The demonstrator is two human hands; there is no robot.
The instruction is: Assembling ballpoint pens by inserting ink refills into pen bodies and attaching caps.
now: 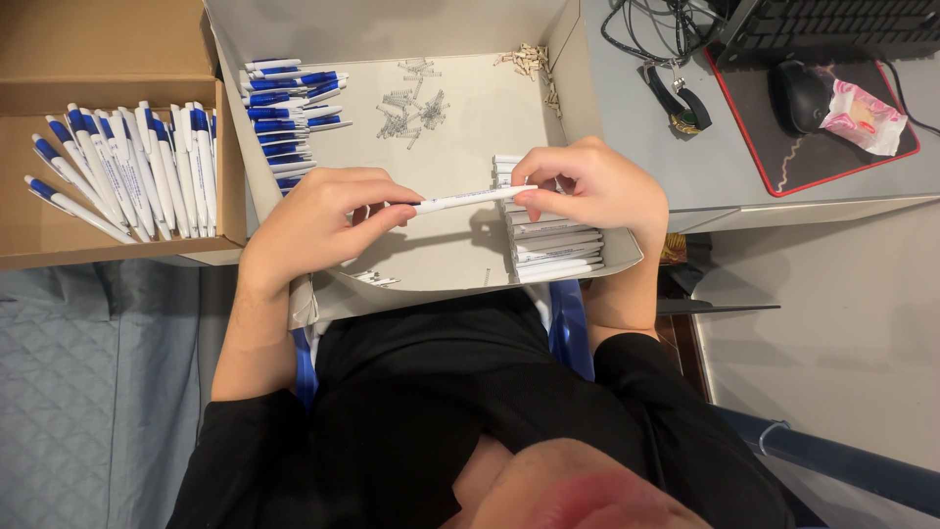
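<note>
Hands: left hand [318, 220] and right hand [587, 186] pinch one white pen barrel [470, 199] between them.
Done: finished blue-and-white pens [127, 171] at 9 o'clock.
Left: white barrels [553, 250] at 3, springs [411, 108] at 12.

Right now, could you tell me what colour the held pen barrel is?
White pen barrel, seen in the head view.

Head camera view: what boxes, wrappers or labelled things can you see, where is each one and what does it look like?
Brown cardboard box: far left, open, holding white and blue pens.
Pale cardboard box: centre, open, under both hands, with springs and white pen barrels inside.
Pink and white wrapper: top right, crumpled, on the red-edged mouse pad.
No screens.
</note>
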